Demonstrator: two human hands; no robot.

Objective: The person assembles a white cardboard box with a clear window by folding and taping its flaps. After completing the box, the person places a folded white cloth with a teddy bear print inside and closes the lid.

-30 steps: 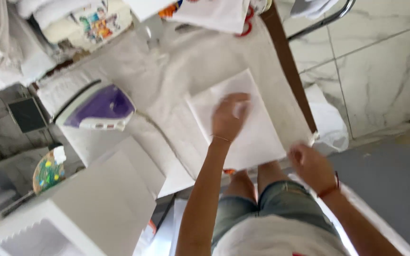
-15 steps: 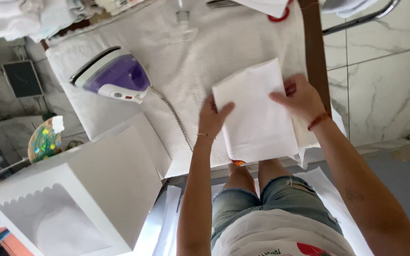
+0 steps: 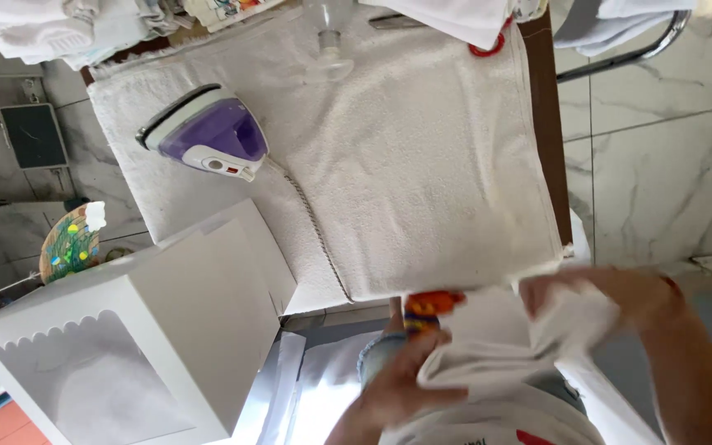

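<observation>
Off the towel's [image 3: 422, 156] near edge: folded cloth [image 3: 496, 346] gripped by left hand [image 3: 397, 395] and right hand [image 3: 603, 292]; iron [image 3: 208, 136] parked.

The left hand [image 3: 397, 391] is curling close to the body, just off the near edge of the desk, its fingers [image 3: 442, 387] gripping. The right hand [image 3: 611, 292] is clenching at the near right corner, forearm angling down and right.
</observation>
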